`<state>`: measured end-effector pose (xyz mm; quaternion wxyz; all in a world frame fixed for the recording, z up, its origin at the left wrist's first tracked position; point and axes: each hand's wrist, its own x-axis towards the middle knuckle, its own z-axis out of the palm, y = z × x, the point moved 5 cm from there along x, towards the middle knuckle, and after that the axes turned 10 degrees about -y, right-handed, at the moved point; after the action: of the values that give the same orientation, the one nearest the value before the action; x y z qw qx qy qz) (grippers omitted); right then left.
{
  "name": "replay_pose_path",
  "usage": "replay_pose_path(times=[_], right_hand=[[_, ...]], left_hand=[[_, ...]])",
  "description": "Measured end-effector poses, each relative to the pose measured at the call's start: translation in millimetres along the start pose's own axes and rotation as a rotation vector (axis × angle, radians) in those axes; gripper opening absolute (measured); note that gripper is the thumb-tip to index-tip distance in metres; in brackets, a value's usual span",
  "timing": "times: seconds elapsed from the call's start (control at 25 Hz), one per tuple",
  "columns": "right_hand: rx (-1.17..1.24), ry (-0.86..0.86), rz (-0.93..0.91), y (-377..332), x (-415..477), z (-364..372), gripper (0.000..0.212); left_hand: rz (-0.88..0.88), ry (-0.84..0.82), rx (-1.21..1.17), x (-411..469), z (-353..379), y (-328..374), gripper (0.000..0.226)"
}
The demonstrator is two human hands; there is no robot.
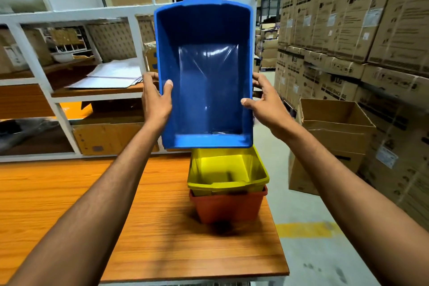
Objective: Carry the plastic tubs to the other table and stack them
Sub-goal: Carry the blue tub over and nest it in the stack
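Left hand [155, 100] grips the left wall of the blue tub [204, 53]: thumb hooked over the rim to the inside, fingers [149, 76] curled round the outside. Right hand [267, 102] does the same on the right wall, thumb on the rim edge, the other fingers tucked behind the wall (only partly visible). Both arms are stretched forward.

Wood-grain desk [92, 204] below, its right edge beside the grey concrete floor [313, 258] with a yellow mark [304, 230]. White shelf frame [30, 58] behind the desk, with papers [111, 76] on a shelf. Stacked cardboard cartons [348, 18] printed LG line the right side; an open cardboard box [334, 127] sits in front of them.

The blue tub is held in the air, tilted so its empty, glossy inside faces the camera. Its near rim is just above a yellow tub [222, 169], which is nested in a red tub [227, 206] near the desk's right edge.
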<state>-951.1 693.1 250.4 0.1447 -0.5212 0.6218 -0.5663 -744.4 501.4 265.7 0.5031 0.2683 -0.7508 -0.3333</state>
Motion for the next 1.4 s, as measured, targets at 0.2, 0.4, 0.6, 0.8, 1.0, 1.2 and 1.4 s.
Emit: replay_pose_path(times=[0.2,0.4,0.6,0.8,1.0,1.2,1.4], right_hand=[[-0.169,0.072,-0.076,10,-1,-15,0.067],[-0.140,0.090,-0.080,12,-1,-13,0.066],[0.128,-0.003,0.064,12,18,-26,0.064],[0.188,-0.032,0.425,42,23,-24,0.046],[0.273,-0.040,0.598,90,8,-9,0.034],[0.288,-0.011,0.715,129,3,-2,0.033],[0.233,0.019,0.810,149,-3,4,0.033]], left_hand=[[0.118,-0.258,-0.067,-6,4,-29,0.041],[-0.035,-0.478,-0.219,-10,11,-59,0.075],[-0.172,-0.361,-0.356,-2,13,-50,0.051],[-0.435,-0.402,-0.337,-1,32,-64,0.033],[-0.629,-0.425,-0.349,-14,52,-87,0.026],[-0.724,-0.485,-0.271,-27,65,-116,0.027],[-0.799,-0.499,-0.227,-38,73,-129,0.028]])
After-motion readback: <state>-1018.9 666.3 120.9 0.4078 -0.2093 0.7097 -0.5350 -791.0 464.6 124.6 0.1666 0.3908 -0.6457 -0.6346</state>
